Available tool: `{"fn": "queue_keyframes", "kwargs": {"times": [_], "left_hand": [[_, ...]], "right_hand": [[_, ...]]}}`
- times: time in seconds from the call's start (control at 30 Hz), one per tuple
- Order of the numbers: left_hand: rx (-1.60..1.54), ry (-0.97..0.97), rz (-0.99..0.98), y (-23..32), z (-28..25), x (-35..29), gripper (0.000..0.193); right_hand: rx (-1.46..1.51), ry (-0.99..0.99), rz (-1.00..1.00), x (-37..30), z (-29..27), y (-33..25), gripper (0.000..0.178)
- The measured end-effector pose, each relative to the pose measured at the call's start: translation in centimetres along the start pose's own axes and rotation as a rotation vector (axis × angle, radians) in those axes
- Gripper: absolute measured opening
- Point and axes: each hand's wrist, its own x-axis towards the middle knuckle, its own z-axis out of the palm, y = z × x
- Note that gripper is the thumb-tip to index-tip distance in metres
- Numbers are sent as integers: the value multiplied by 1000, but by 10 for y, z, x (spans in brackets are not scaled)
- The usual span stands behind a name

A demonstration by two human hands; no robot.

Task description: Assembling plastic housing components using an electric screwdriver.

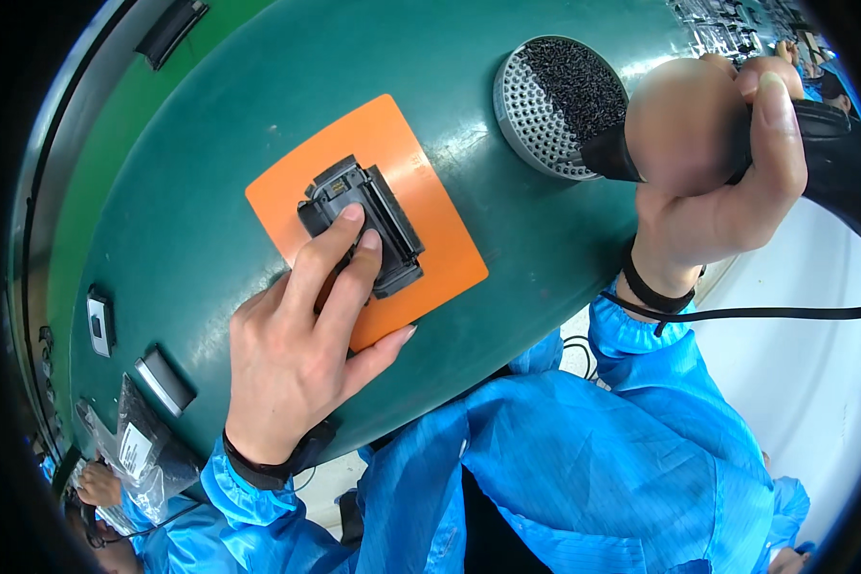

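Observation:
My left hand (301,330) rests over a black plastic housing (385,225) that lies on an orange square mat (438,244). Its index and middle fingertips touch the housing, and the thumb is stretched out apart at the mat's near edge; the other fingers are partly hidden. My right hand (708,210) is wrapped round a black electric screwdriver (837,158), part of the hand being blurred. The screwdriver's tapered tip (612,156) is at the near right rim of a round metal dish (538,124) with a holed plate. Small black screws (576,84) cover the dish's far right side.
Two small black-and-grey parts (165,381) and a clear bag of dark pieces (143,454) lie at the left on the green table (210,191). A black part (170,33) sits far left. A black cord (784,313) runs from my right wristband. Co-workers are at the edges.

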Motion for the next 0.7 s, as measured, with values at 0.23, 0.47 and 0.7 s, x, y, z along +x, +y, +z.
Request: {"fn": "queue_keyframes", "kwargs": {"times": [0.23, 0.47, 0.7], "left_hand": [[-9, 10, 18, -3, 0, 0, 64], [-14, 6, 23, -3, -2, -1, 62], [-1, 20, 44, -6, -1, -6, 60]], "right_hand": [[-61, 21, -2, -1, 5, 2, 26], [-79, 100, 57, -2, 14, 3, 21], [100, 18, 39, 32, 26, -28, 21]]}}
